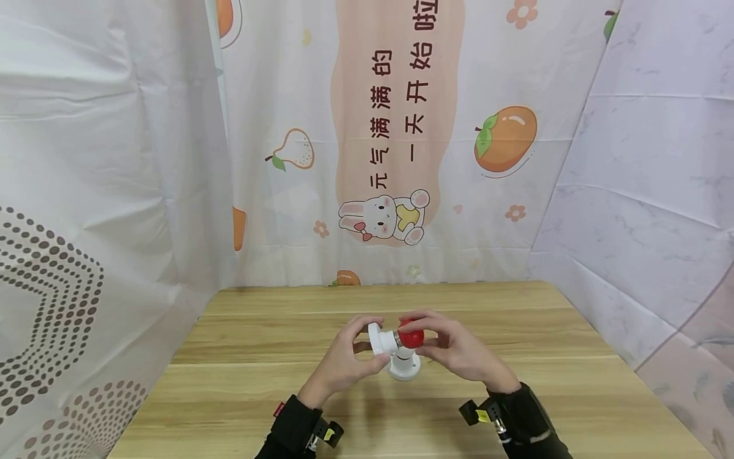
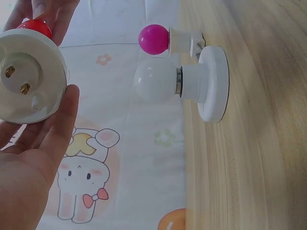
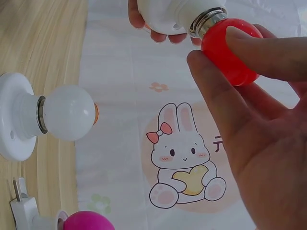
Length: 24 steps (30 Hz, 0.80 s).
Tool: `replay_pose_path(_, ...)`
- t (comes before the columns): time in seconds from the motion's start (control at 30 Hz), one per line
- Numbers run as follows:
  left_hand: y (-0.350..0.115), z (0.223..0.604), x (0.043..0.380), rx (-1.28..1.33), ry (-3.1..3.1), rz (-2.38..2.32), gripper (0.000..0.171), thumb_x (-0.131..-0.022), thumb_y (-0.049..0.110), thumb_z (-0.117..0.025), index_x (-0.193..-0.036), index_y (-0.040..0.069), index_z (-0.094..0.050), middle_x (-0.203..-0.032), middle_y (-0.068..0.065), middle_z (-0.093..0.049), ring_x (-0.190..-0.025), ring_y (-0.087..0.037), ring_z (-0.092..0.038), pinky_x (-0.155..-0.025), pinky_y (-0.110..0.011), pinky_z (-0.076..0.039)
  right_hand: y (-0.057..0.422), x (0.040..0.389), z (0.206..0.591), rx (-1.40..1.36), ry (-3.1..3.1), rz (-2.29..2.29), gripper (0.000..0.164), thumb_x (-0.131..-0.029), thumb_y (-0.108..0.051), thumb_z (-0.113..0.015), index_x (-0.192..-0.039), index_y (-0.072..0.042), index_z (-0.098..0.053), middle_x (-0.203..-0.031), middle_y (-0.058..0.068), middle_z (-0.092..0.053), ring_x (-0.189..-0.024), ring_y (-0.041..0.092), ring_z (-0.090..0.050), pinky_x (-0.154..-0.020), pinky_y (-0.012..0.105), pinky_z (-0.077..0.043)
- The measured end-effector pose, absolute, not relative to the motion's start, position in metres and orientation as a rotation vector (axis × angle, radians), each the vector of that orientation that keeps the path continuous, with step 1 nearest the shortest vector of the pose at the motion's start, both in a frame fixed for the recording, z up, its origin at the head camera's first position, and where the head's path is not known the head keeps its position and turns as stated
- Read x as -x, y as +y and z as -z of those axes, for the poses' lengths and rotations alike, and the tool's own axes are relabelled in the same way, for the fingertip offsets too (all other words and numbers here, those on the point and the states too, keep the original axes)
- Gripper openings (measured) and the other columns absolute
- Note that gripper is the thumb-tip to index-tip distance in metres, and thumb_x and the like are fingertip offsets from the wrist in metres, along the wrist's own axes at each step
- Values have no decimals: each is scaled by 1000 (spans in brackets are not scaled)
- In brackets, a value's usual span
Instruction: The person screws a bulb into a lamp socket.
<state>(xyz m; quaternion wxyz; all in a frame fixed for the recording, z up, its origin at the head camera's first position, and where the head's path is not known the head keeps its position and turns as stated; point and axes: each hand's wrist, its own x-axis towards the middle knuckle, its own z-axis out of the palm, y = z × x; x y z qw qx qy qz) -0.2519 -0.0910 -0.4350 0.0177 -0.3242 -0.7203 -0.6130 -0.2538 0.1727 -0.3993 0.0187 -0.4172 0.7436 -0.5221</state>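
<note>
My left hand (image 1: 346,357) grips the round base of a white lamp holder (image 1: 383,340), raised over the table and lying sideways. Two brass-coloured terminals show on its underside in the left wrist view. A red light bulb (image 3: 231,50) is pinched between the fingers and thumb of my right hand (image 1: 453,347). Its metal screw cap sits at the mouth of the holder, with part of the thread showing. Below both hands, a second white lamp holder (image 2: 215,84) stands upright on the table and carries a white bulb (image 3: 72,112).
Near the standing holder is a magenta bulb (image 2: 153,39) in a small white plug-in socket (image 3: 25,211) with metal prongs; the head view hides it. The wooden table (image 1: 258,338) ends at a printed curtain (image 1: 287,210) behind, with further sheets on both sides.
</note>
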Motion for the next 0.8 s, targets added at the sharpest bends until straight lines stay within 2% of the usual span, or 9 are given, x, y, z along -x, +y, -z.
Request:
replay_pose_path(0.13, -91, 435, 252, 1016, -2229, 1907, 57, -88, 17, -77, -139, 7, -54, -130, -12, -52, -116, -25, -55, -92, -35, -56, 173, 254, 400, 1287, 2329, 1617, 41, -92, 8, -68, -130, -5, -66, -143, 22, -50, -119, 37, -57, -90, 34, -56)
replay_pose_path(0.43, -91, 434, 251, 1001, -2238, 1891, 57, -88, 17, -77, -139, 8, -54, -130, -7, -52, -117, -26, -54, -94, -36, -55, 172, 253, 399, 1235, 2363, 1598, 41, -94, -2, -70, -134, -4, -63, -137, 17, -56, -111, 27, -60, -79, 34, -59)
replay_pose_path(0.6, -91, 435, 253, 1014, -2237, 1881, 57, -87, 16, -77, -139, 7, -54, -129, -11, -52, -115, -26, -55, -94, -35, -55, 171, 251, 397, 1199, 2379, 1597, 41, -95, -8, -71, -135, -12, -63, -135, 17, -57, -114, 26, -60, -84, 34, -59)
replay_pose_path(0.8, -90, 435, 252, 1022, -2241, 1851, 57, -87, 16, -78, -139, 8, -55, -128, -10, -53, -113, -23, -56, -94, -36, -55, 169, 250, 395, 1126, 2423, 1580, 41, -97, -16, -70, -137, -13, -62, -135, 12, -60, -114, 26, -61, -87, 35, -58)
